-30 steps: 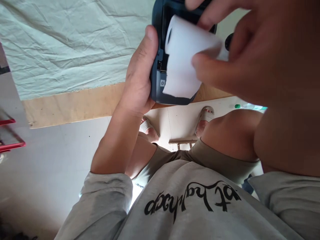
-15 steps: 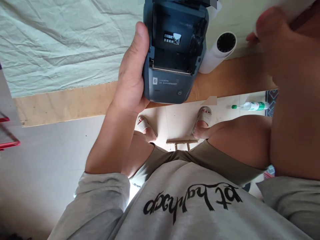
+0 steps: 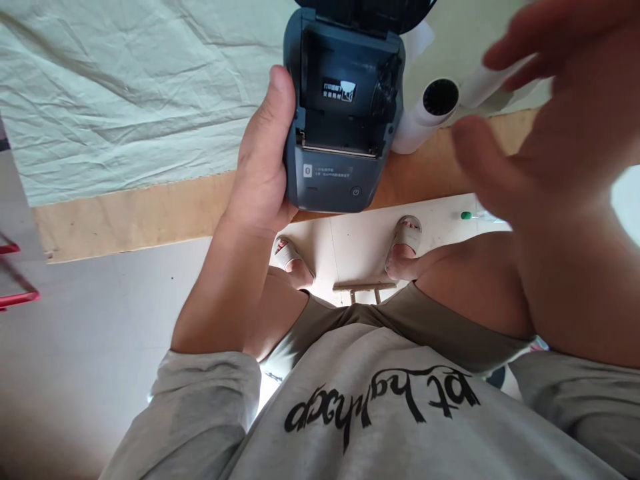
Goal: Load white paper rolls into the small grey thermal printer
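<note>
My left hand [image 3: 265, 147] is wrapped around a dark blue label printer [image 3: 333, 177], thumb along its left side. The printer's black lid [image 3: 360, 15] stands raised, and its compartment shows a small printed label inside and no roll. To the right of the printer is a white roll [image 3: 413, 133] with a dark, toothed core facing me. A second white cylinder [image 3: 480, 87] lies just beyond it, partly covered by my right fingers. My right hand [image 3: 550, 127] is blurred, with thumb and fingers spread apart; I see nothing gripped in it.
A pale green cloth [image 3: 140, 87] covers the table, with its bare wooden edge [image 3: 135, 210] nearest me. Below are my sandalled feet, a wooden stool rung [image 3: 364, 287] and a bottle with a green cap [image 3: 466, 215]. Red bars [image 3: 20, 297] stand at far left.
My right hand has come left and toward me, its fingers now spread. The second white cylinder shows beside the first roll. The printer has shifted slightly down and left in view, showing more lid.
</note>
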Demonstrator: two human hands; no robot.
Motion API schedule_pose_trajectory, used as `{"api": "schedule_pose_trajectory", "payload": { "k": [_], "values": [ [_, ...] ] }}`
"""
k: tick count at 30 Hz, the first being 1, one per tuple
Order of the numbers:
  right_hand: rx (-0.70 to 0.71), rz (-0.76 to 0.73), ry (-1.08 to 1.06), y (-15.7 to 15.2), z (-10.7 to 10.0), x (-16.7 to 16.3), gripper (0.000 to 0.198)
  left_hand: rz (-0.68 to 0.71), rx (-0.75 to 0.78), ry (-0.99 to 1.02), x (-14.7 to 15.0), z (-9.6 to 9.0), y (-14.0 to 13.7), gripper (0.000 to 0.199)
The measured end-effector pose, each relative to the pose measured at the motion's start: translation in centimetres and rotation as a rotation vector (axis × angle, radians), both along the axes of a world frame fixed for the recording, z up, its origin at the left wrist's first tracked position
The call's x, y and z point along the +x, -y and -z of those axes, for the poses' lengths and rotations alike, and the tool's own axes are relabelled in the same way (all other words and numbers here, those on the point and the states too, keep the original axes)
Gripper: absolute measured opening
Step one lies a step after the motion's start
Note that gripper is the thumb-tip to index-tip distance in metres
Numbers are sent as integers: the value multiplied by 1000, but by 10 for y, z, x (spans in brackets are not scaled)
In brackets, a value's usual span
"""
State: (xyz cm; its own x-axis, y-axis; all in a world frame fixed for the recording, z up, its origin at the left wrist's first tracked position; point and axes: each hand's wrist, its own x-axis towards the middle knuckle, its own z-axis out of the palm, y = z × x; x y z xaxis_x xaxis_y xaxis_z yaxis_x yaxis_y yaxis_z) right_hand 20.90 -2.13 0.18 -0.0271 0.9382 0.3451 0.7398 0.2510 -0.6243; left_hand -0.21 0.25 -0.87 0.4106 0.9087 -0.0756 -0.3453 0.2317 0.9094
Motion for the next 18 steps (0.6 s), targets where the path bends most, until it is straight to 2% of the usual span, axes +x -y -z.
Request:
{"api": "schedule_pose_trajectory", "payload": {
  "k": [2, 4, 11, 15, 18],
  "values": [
    [-94, -71, 217, 2, -5, -16, 50, 13, -2, 10, -2, 2, -1, 44],
    [-152, -72, 342, -1, -5, -24, 50, 17, -7, 24, -2, 3, -1, 44],
    [-213, -46, 313, -4, 4, -22, 46, -15, -29, 23, -1, 0, 2, 43],
    [-187, -43, 388, -3, 5, -21, 39, -10, -33, 26, -3, 0, 2, 44],
    [-147, -22, 390, -3, 6, -20, 43, -20, -19, 28, -2, 1, 2, 44]
  ]
}}
